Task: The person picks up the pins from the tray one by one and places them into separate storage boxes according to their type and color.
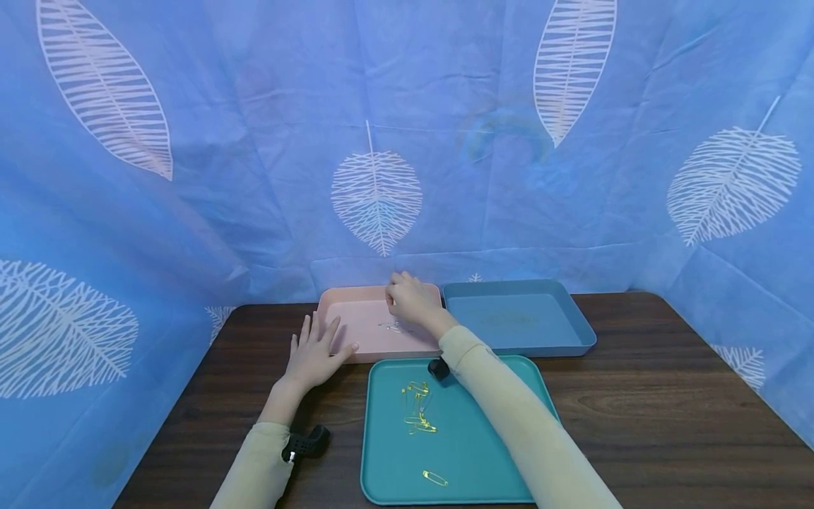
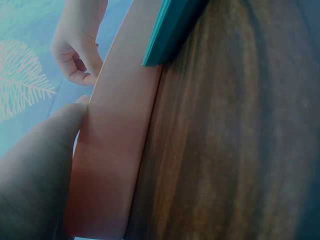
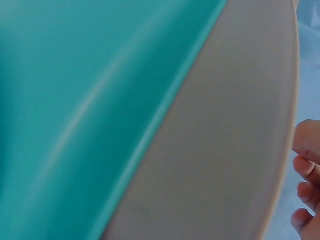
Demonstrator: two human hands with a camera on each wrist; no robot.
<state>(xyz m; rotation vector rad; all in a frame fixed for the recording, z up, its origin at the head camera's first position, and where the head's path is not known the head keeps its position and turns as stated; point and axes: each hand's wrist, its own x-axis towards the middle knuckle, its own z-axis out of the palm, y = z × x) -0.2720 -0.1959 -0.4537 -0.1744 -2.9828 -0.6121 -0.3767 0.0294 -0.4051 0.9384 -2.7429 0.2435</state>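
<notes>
My left hand (image 1: 313, 357) lies spread at the left front corner of the pink tray (image 1: 356, 312), its thumb touching the front rim. My right hand (image 1: 412, 302) hangs over the right part of that tray, fingers curled in toward the thumb. I cannot tell whether something small is between those fingertips. Below it, several silver safety pins (image 1: 391, 326) lie on the tray floor. On the teal tray (image 1: 394, 488), gold safety pins (image 1: 420, 424) form a loose cluster, and a single gold safety pin (image 1: 435, 478) lies nearer the front. The right forearm crosses over this tray.
A blue tray (image 1: 518, 318) stands at the back right, beside the pink one. All three trays are on a dark wooden table (image 1: 668, 403). A blue leaf-print cloth (image 1: 445, 177) hangs behind and at both sides.
</notes>
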